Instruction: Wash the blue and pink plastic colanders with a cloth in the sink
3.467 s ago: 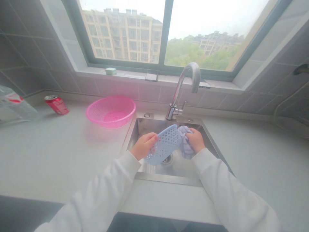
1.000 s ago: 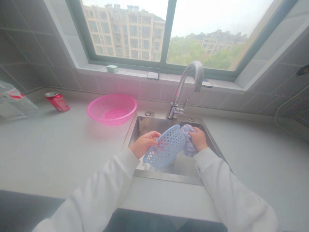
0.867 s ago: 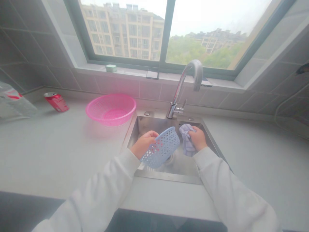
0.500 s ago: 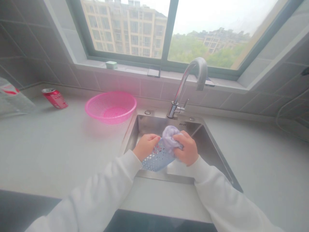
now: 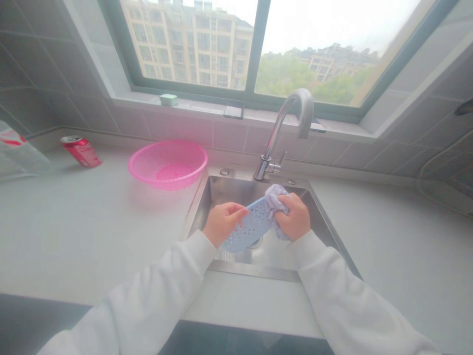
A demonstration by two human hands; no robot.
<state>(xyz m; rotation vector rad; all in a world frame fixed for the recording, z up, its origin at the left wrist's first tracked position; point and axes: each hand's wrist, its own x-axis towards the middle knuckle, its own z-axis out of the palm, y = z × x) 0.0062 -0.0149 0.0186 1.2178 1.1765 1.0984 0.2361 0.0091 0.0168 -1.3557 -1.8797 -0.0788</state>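
A pale blue perforated plastic basket (image 5: 250, 230) is grasped by the left hand (image 5: 223, 223), its edge being clasped with the fingers (image 5: 238, 210) curled over the top; a crumpled pale lilac cloth (image 5: 275, 201) is clenched in the right hand (image 5: 294, 216) and is pressed against the upper end of the basket; both hands are closed, and neither grip is released; the basket is held tilted, almost edge-on, inside a brushed stainless-steel sink (image 5: 236, 187); its long axis is laid on a diagonal, rising from the lower left, below the left-hand grip, to the upper right at the right-hand grip; the upper end is nearer the right hand, and the lower end is nearer the left hand; whether the basket bears on the sink floor cannot be told; a round metal drain (image 5: 256, 241) is partly seen just below the basket; a chrome gooseneck faucet (image 5: 295, 101) stands beyond the grip; to the left of the grip, a round pink mesh plastic basket (image 5: 185, 148) is placed on a pale countertop (image 5: 111, 231), and a red drink can (image 5: 81, 152) is laid on its side farther along; both forearms are covered by white sleeves (image 5: 343, 296)
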